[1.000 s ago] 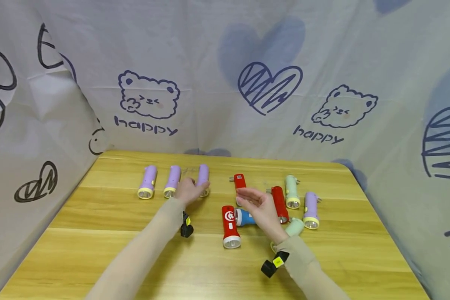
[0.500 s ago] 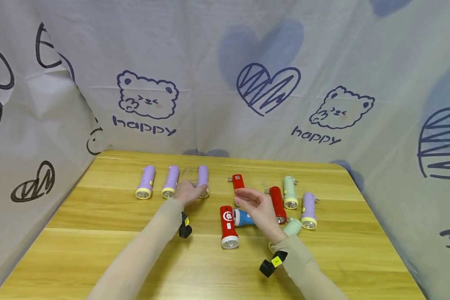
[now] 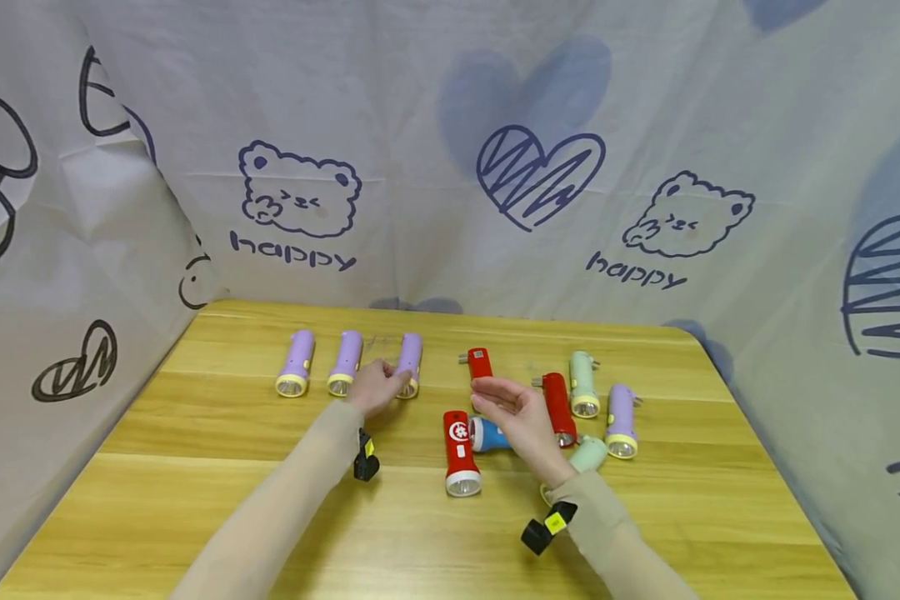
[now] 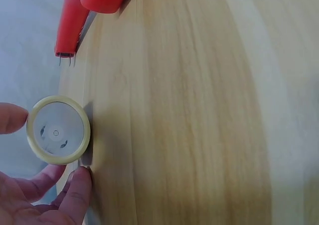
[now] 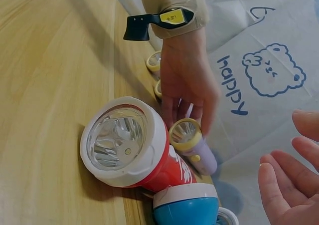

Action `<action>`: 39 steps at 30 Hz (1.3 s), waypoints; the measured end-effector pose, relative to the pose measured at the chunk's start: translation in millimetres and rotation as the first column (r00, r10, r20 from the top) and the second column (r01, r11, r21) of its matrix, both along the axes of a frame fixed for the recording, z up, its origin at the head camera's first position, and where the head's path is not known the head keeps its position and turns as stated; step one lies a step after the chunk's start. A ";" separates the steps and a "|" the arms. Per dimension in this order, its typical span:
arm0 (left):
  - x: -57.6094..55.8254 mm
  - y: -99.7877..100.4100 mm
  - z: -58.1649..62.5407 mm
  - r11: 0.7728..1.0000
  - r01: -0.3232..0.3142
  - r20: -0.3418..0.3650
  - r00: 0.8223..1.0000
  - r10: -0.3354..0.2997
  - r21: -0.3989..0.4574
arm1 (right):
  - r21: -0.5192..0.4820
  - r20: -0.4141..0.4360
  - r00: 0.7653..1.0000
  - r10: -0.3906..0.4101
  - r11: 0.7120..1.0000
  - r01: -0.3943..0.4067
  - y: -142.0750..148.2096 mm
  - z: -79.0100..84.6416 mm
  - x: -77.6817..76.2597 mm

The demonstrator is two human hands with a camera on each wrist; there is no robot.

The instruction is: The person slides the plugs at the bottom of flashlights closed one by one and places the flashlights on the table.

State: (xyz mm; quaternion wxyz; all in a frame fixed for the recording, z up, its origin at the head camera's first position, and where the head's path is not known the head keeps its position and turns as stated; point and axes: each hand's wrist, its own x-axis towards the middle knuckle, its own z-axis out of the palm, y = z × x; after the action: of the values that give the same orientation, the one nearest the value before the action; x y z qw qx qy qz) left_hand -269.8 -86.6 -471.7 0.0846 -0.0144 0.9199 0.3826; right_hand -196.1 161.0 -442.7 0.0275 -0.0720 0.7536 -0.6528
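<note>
My left hand (image 3: 375,388) pinches a purple flashlight (image 3: 411,354) near its cream-rimmed lens end, on the table's far side. In the left wrist view the flashlight's round lens (image 4: 57,127) faces the camera, thumb at one side and fingers at the other. To its left lie two more purple flashlights (image 3: 297,358), roughly side by side. My right hand (image 3: 521,417) hovers with relaxed fingers and holds nothing. Around it are a blue flashlight (image 3: 487,435), partly hidden beneath it, and red flashlights, one with a white head (image 3: 461,454) and another (image 3: 557,407) behind the hand.
Another red flashlight (image 3: 479,362) with plug prongs lies farther back. On the right are a green flashlight (image 3: 582,383), a purple one (image 3: 621,421), and a second green one (image 3: 588,454) partly behind my right wrist. A printed cloth (image 3: 420,250) hangs behind the wooden table (image 3: 405,533).
The purple flashlight in my left hand has turned slightly, its lens end swinging a little left and nearer. My left hand shifted slightly left with it. The right hand stays put.
</note>
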 end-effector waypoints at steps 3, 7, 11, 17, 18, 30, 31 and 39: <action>-1.5 0.2 -0.1 1.000 -0.002 0.004 1.000 0.002 0.007 | 0.003 -0.016 1.000 0.000 1.000 0.000 0.5 0.3 -0.2; -4.2 0.9 -2.3 1.000 -0.001 -0.003 1.000 0.001 0.014 | 0.007 -0.024 1.000 -0.005 1.000 0.005 1.2 0.6 -0.3; -4.0 2.1 -4.0 1.000 0.003 -0.012 1.000 -0.003 0.018 | 0.011 -0.021 1.000 -0.007 1.000 0.007 2.0 0.2 -0.2; 1.2 7.3 -6.3 0.999 -0.016 -0.047 0.999 0.018 0.048 | 0.023 -0.046 0.999 -0.009 1.000 0.010 4.9 -2.3 -1.9; 3.1 8.4 -6.4 0.999 -0.012 -0.067 0.998 0.015 0.052 | 0.032 -0.055 0.998 -0.008 0.999 0.010 5.6 -2.5 -2.5; 32.1 10.7 5.3 0.996 0.089 -0.289 0.953 -0.090 -0.016 | 0.362 -0.125 0.992 0.029 0.932 0.019 28.3 7.1 -19.4; 34.3 8.7 7.1 0.994 0.103 -0.324 0.940 -0.110 -0.039 | 0.397 -0.121 0.992 0.040 0.918 0.011 29.0 9.1 -21.9; 51.7 -7.0 25.4 0.937 0.200 -0.514 0.794 -0.326 -0.285 | 0.647 -0.035 0.996 0.085 0.762 -0.042 20.3 24.0 -44.5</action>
State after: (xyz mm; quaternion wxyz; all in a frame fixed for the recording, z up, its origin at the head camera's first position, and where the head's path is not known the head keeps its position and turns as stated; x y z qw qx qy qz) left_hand -218.1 -93.6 -446.3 -0.1345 0.2165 0.9333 0.2528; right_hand -240.7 181.4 -418.8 0.0491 -0.1038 0.9296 -0.3502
